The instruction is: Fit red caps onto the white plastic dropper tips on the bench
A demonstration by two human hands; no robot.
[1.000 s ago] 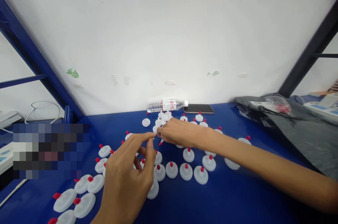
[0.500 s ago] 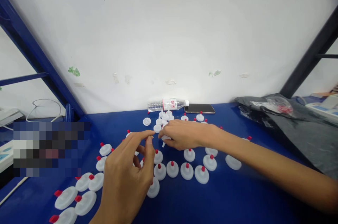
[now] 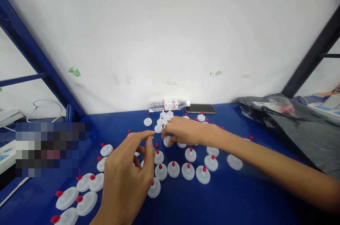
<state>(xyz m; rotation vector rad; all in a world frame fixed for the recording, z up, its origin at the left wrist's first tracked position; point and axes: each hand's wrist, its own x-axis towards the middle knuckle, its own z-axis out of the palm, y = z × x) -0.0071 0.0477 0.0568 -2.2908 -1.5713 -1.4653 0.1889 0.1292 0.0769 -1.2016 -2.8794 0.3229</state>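
Observation:
Several white plastic discs with red tips (image 3: 188,171) lie in rows on the blue table (image 3: 239,196). My right hand (image 3: 186,131) reaches in from the right, its fingers curled down onto a white disc (image 3: 167,142) in the middle of the group. My left hand (image 3: 127,175) hovers above the nearer discs with thumb and forefinger pinched together close to the right hand's fingertips. What the pinch holds, if anything, is too small to make out. A heap of plain white discs (image 3: 164,117) lies just behind the right hand.
A clear water bottle (image 3: 170,104) lies on its side at the wall, a dark phone (image 3: 200,109) beside it. A grey plastic bag (image 3: 292,119) covers the table's right end. More discs (image 3: 66,198) lie at the near left. Blue frame posts stand at both sides.
My right hand has drawn back from the far heap with a white disc and lowered it toward the table among the rows. My left hand has stayed pinched in place.

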